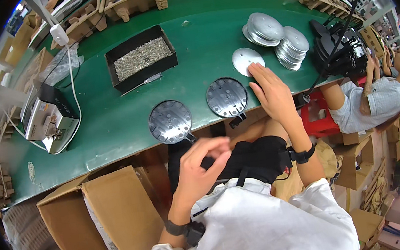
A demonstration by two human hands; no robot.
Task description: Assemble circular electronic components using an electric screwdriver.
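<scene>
My right hand [273, 92] reaches over the bench with its fingers stretched out. Its fingertips rest on the edge of a single flat silver disc [244, 60]. Two stacks of similar discs stand just beyond, one stack [266, 26] at the back and another stack [292, 46] to its right. Two round black plastic plates with short handles lie near the bench's front edge: the left plate [170, 121] and the right plate [227, 97]. My left hand [201, 161] hovers above my lap, below the left plate. Its fingers are bent, slightly blurred, apart from the thumb, and hold nothing visible.
A black box of small metal screws [142, 58] sits on the green bench [112, 127], with a screwdriver [152, 78] against it. At left is a boxed device [53, 118] with a white cable. Black parts [340, 46] pile up at right, near a seated co-worker [381, 91]. A cardboard box [121, 211] stands below.
</scene>
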